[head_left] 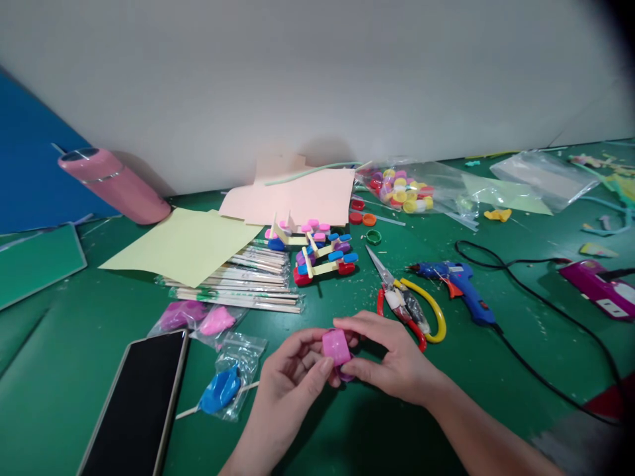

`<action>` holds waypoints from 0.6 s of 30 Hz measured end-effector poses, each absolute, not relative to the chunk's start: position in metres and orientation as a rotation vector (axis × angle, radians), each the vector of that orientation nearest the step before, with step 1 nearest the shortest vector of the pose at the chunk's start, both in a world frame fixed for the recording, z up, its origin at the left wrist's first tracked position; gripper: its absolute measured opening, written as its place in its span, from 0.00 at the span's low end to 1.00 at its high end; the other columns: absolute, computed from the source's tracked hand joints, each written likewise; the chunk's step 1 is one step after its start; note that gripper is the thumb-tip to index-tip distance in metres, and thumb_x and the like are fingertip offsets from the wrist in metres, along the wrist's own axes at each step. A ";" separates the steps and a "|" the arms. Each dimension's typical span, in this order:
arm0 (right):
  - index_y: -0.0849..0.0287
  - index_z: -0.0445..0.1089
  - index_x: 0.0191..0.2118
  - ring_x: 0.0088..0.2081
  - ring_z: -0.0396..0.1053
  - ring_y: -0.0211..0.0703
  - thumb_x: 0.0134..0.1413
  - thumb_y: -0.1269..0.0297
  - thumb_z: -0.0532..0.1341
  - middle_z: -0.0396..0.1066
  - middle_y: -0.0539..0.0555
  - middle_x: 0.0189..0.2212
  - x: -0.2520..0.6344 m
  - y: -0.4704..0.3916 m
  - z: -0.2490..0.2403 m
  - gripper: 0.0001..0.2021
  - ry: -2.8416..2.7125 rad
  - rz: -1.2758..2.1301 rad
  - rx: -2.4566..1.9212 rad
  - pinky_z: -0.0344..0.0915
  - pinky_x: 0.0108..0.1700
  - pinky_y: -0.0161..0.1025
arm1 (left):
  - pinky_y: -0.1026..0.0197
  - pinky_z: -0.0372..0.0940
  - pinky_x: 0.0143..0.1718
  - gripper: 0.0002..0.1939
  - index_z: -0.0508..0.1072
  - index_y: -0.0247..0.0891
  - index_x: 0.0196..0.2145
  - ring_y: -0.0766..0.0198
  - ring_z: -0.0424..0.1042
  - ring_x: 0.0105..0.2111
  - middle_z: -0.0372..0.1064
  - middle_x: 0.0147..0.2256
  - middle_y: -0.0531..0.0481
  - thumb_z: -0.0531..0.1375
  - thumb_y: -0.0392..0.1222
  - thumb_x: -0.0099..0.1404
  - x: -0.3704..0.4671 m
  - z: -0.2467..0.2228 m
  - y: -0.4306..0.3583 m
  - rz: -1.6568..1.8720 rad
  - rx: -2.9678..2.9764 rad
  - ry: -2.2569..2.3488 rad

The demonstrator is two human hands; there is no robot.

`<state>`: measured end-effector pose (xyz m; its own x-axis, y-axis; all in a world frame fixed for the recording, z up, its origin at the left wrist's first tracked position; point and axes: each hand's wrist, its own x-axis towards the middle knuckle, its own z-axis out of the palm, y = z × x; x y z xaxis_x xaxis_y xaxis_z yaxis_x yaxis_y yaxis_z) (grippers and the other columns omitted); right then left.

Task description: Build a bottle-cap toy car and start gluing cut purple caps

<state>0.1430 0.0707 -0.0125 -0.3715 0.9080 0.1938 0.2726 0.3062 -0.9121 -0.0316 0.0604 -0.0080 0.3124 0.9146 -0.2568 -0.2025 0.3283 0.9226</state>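
A small pink-purple plastic piece is held between both hands, low in the middle of the view. My left hand pinches it from the left, with the thumb against its lower edge. From the right, my right hand grips it between thumb and forefinger. A darker purple part shows just below it, partly hidden by the fingers. Beyond the hands stand small assemblies of light sticks with blue, pink and red pieces.
Scissors and a blue glue gun with a black cable lie at right. At left are a phone, wrapped sticks, blue clay and a pink bottle. A bag of colored caps lies behind.
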 end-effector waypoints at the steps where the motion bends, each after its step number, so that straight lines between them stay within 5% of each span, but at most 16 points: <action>1: 0.56 0.64 0.49 0.35 0.65 0.40 0.47 0.61 0.63 0.67 0.52 0.34 0.143 0.071 -0.013 0.22 -1.827 1.079 -1.054 0.63 0.40 0.37 | 0.65 0.65 0.30 0.10 0.69 0.38 0.40 0.69 0.68 0.25 0.72 0.34 0.49 0.57 0.36 0.59 -0.032 -0.007 0.060 0.894 0.939 0.955; 18: 0.58 0.67 0.47 0.33 0.64 0.39 0.46 0.61 0.63 0.68 0.51 0.30 0.140 0.070 -0.016 0.20 -1.777 1.116 -1.075 0.63 0.37 0.36 | 0.67 0.64 0.27 0.09 0.69 0.38 0.39 0.71 0.67 0.23 0.72 0.32 0.51 0.57 0.37 0.59 -0.031 -0.005 0.061 0.886 1.009 0.999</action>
